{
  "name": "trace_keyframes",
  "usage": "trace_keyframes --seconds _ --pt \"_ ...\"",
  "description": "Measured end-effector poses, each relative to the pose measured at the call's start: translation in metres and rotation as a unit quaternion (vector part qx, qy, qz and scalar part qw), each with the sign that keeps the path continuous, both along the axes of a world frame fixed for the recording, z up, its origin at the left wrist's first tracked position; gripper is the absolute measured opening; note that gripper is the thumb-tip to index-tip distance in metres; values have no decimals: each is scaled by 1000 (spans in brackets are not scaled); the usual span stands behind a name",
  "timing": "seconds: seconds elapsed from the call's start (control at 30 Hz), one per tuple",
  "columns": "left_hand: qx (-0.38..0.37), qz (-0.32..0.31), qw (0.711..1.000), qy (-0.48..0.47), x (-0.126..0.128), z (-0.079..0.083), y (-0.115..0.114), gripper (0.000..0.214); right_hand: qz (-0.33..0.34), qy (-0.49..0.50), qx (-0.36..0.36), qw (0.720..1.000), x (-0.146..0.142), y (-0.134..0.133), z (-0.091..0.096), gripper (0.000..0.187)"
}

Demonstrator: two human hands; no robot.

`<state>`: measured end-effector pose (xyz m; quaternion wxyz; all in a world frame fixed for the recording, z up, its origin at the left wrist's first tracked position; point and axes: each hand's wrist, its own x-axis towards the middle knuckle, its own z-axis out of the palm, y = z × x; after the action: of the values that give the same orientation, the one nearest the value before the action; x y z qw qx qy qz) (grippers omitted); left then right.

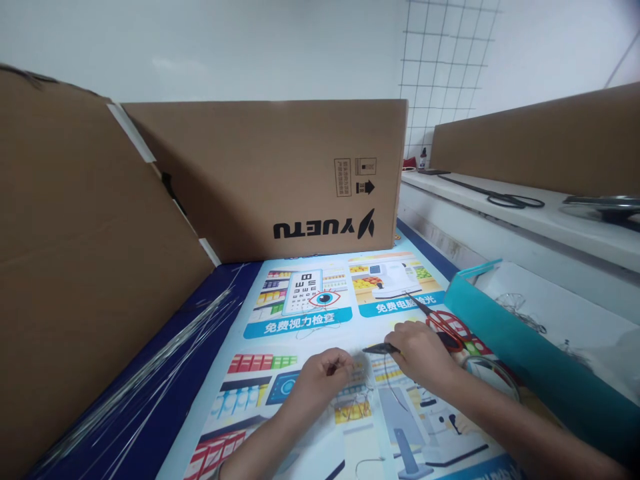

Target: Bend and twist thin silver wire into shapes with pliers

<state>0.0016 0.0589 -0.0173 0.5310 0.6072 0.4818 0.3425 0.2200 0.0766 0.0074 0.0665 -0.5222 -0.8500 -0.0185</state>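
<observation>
My left hand (pixel 320 381) is closed in a pinch on a thin wire piece (pixel 356 393) lying on a printed poster (pixel 300 320). My right hand (pixel 423 353) is closed round a small dark tool (pixel 381 349) whose tip points left toward the wire. Both hands rest low over the middle of the poster, a short gap apart. Red-handled scissors (pixel 440 323) lie just beyond my right hand. A loop of wire (pixel 493 370) lies to its right.
A bundle of thin straight wires (pixel 165 360) lies on the blue surface at left. Cardboard boxes (pixel 280 173) wall in the left and back. A teal-edged tray (pixel 525 347) with wire scraps sits at right. A white shelf (pixel 500 213) carries black scissors.
</observation>
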Motion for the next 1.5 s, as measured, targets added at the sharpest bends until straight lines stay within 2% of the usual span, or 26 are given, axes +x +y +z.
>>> trace_keyframes --seconds 0.33,0.57,0.97,1.27,1.4,1.5 --pt "-19 1 1000 -6 0 5 -1 14 5 0 -3 1000 -1 -1 1 12" --pt "-37 -10 998 -53 -1 5 1 20 12 1 22 1000 -2 -3 0 12" --pt "-59 -12 996 -71 -1 7 -2 22 17 -1 51 999 -4 -3 -4 12" --pt "-69 -5 993 -92 -1 7 0 19 27 61 82 994 -3 -6 -9 19" --pt "-79 -2 991 -108 -1 7 0 20 22 78 73 994 -3 -5 -8 20" --pt "-83 0 991 -109 -1 7 1 20 -13 49 28 998 -1 -2 0 19"
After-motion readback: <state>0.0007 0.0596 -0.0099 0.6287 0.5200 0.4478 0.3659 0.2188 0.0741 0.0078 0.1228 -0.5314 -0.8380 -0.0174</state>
